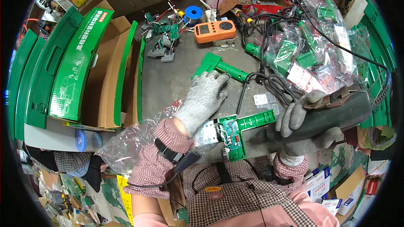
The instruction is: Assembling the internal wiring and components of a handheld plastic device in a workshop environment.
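Note:
My left hand (204, 98), in a grey knit glove, reaches palm down over the table. Its fingers are apart from the thumb, and the fingertips lie against a green pistol-shaped tool (214, 64) with a black cord. My right hand (296, 117), gloved too, is closed around a black electric screwdriver (336, 115), whose narrow end points left. Between my hands lies an opened green housing (256, 120); a circuit board (230, 135) and wires show inside. A silvery cylindrical part sits at its left end, partly behind my left wrist. Clear plastic film (130, 143) lies under my left forearm.
An orange meter (214, 32), a blue spool (193, 12) and several wired circuit boards (165, 33) stand at the back. Bagged green tools (311, 46) and tangled cords fill the right. Green cartons (80, 59) and green cases (50, 67) stand left. The screwdriver's cord (332, 40) hangs across the right side.

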`<action>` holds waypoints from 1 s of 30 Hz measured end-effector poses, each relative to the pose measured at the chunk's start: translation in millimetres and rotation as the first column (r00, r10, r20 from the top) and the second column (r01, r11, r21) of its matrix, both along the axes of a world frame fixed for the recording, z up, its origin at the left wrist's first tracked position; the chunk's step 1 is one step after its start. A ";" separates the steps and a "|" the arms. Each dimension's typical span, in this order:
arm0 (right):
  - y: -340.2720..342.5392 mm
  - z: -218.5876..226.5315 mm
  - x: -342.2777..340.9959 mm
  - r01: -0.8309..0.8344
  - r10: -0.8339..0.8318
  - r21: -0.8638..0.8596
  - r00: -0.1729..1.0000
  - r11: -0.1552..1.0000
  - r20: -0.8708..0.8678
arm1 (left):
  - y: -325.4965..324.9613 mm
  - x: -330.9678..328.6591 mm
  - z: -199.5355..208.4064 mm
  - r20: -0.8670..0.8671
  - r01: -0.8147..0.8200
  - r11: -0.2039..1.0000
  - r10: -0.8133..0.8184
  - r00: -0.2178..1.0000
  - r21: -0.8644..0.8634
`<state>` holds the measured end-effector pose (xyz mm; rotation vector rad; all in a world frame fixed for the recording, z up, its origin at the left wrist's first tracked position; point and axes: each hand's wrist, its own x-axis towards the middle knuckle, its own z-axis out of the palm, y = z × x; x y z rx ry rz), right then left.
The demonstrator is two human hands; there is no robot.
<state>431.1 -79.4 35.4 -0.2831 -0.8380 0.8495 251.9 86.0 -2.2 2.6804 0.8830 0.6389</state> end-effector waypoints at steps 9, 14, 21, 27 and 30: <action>7.8 -10.3 -45.6 0.102 -0.085 -0.150 0.990 0.983 0.111 | -66.1 -65.2 29.8 0.034 0.379 0.869 -0.389 0.920 -0.319; 15.5 -20.0 -57.0 0.130 -0.106 -0.182 0.985 0.975 0.138 | -63.9 -70.8 12.9 0.151 0.418 0.800 -0.393 0.907 -0.431; 20.4 -11.2 -64.0 0.142 -0.084 -0.234 0.967 0.962 0.241 | -59.5 -71.4 13.4 0.169 0.447 0.779 -0.417 0.893 -0.439; 29.2 -16.9 -57.4 -0.081 0.097 -0.061 0.929 0.995 0.356 | -62.0 -71.8 3.0 0.162 0.431 0.834 -0.399 0.902 -0.345; 18.3 -10.3 -44.1 -0.077 0.165 -0.150 0.617 0.986 0.770 | -61.1 -76.0 -1.2 0.172 0.436 0.832 -0.401 0.900 -0.344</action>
